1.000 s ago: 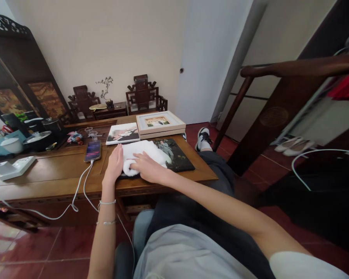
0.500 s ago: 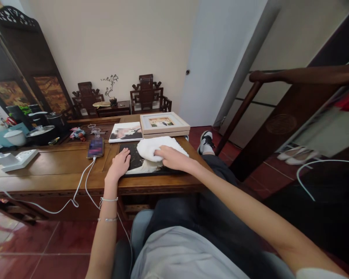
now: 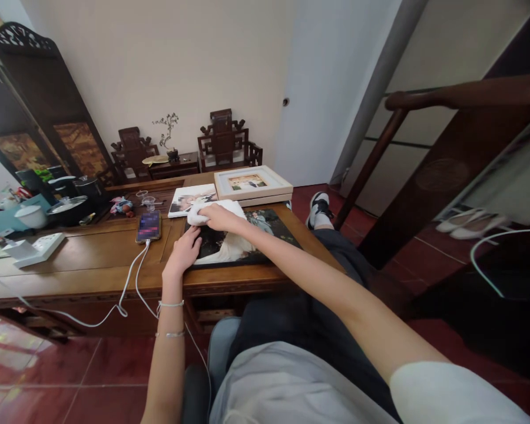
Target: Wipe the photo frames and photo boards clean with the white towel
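A large dark photo panel lies flat near the table's front edge; a couple and a pale gown show in its picture. My right hand grips a white cloth against the panel's far left part, with the rest of the cloth trailing behind the fingers. On the panel's left edge rests my left hand, fingers stretched out, holding nothing. Just beyond the cloth lies a white-edged photo book or print, partly blurred. Stacked pale photo frames sit beside it at the table's far right.
A phone with a white cable lies left of my left hand. Farther left are a power strip, a white cup and dark pots. A wooden chair stands at right.
My right hand has swept the white cloth leftward across the panel, uncovering the couple on its right side. My left hand stays on the left edge.
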`<state>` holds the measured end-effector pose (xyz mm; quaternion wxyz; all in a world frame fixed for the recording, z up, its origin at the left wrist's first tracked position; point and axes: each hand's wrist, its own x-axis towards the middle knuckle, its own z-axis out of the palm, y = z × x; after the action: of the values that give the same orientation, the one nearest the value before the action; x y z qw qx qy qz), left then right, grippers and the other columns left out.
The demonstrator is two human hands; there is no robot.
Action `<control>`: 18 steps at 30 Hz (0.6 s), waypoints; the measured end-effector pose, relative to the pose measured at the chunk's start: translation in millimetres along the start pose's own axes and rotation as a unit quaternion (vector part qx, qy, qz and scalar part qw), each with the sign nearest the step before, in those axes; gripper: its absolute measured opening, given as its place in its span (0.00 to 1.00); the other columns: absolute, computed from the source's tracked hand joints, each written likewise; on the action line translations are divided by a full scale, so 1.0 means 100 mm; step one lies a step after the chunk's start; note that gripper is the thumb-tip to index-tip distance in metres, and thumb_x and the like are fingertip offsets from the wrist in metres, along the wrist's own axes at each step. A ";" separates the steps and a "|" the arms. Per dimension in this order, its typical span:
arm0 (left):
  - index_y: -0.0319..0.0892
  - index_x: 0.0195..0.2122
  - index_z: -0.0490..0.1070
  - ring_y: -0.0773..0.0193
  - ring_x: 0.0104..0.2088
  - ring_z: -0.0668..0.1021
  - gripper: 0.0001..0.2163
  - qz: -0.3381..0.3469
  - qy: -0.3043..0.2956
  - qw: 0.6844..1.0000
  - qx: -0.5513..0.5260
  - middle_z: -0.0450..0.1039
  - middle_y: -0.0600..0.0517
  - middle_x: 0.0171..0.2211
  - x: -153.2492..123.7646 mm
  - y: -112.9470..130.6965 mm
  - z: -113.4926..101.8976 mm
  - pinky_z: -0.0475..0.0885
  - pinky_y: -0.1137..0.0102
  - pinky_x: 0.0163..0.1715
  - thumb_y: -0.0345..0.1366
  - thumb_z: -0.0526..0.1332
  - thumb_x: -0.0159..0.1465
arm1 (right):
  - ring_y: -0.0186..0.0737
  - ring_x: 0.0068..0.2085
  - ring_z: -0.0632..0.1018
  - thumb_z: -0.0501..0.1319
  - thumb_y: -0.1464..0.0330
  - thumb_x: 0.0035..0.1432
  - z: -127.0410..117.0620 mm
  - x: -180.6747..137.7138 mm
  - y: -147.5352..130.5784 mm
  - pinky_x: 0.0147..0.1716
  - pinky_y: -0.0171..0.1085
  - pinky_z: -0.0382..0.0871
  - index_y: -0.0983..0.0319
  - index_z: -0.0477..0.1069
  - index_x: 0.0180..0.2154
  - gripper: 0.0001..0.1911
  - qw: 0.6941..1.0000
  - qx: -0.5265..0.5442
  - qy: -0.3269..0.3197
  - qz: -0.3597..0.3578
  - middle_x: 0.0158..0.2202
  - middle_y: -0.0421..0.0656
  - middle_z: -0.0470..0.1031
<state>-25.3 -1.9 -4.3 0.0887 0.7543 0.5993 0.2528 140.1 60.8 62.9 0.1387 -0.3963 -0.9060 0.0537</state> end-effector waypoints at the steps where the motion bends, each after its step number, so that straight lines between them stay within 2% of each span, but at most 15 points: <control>1: 0.43 0.64 0.70 0.53 0.71 0.63 0.21 -0.001 0.002 1.000 -0.002 0.60 0.45 0.70 0.00 -0.01 0.01 0.60 0.52 0.69 0.34 0.52 0.71 | 0.50 0.52 0.77 0.55 0.78 0.60 -0.03 -0.05 0.06 0.47 0.38 0.66 0.68 0.78 0.50 0.19 1.000 -0.003 -0.002 0.003 0.53 0.56 0.79; 7: 0.44 0.63 0.70 0.54 0.71 0.62 0.21 -0.021 0.002 1.000 -0.012 0.62 0.45 0.70 -0.01 -0.02 0.02 0.60 0.51 0.69 0.34 0.52 0.71 | 0.51 0.50 0.78 0.56 0.76 0.60 -0.26 -0.53 0.56 0.46 0.38 0.65 0.67 0.79 0.44 0.14 0.998 -0.028 -0.021 0.048 0.50 0.55 0.81; 9: 0.44 0.63 0.70 0.55 0.72 0.61 0.21 -0.026 -0.004 1.000 -0.012 0.61 0.45 0.70 0.00 -0.01 0.01 0.59 0.51 0.70 0.33 0.52 0.71 | 0.51 0.49 0.77 0.55 0.76 0.60 -0.30 -0.73 0.72 0.45 0.38 0.64 0.67 0.78 0.43 0.15 0.997 -0.041 -0.018 0.063 0.48 0.54 0.81; 11: 0.44 0.63 0.69 0.56 0.72 0.61 0.21 -0.034 -0.009 0.999 -0.008 0.60 0.45 0.71 0.01 0.00 0.01 0.59 0.51 0.70 0.31 0.50 0.71 | 0.51 0.48 0.77 0.55 0.80 0.55 -0.30 -0.95 0.82 0.45 0.38 0.64 0.66 0.78 0.43 0.18 0.996 -0.060 -0.013 0.066 0.46 0.53 0.80; 14: 0.42 0.64 0.69 0.58 0.72 0.61 0.22 -0.045 -0.010 0.999 -0.003 0.59 0.44 0.71 0.02 0.01 0.01 0.58 0.53 0.70 0.30 0.49 0.70 | 0.50 0.47 0.75 0.53 0.84 0.47 -0.23 -1.31 0.82 0.44 0.38 0.64 0.65 0.76 0.43 0.23 0.996 -0.075 -0.007 0.055 0.43 0.52 0.77; 18: 0.43 0.64 0.69 0.57 0.72 0.61 0.21 -0.029 -0.008 1.000 -0.005 0.60 0.44 0.71 0.03 -0.01 0.03 0.58 0.53 0.70 0.34 0.50 0.72 | 0.48 0.45 0.73 0.52 0.85 0.46 -0.19 -1.80 0.61 0.45 0.40 0.65 0.61 0.74 0.39 0.22 0.999 -0.033 -0.014 -0.007 0.40 0.49 0.73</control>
<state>-24.4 1.2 -6.4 0.1047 0.7380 0.6190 0.2475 305.5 -29.9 30.3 0.1136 -0.3937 -0.9117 0.0286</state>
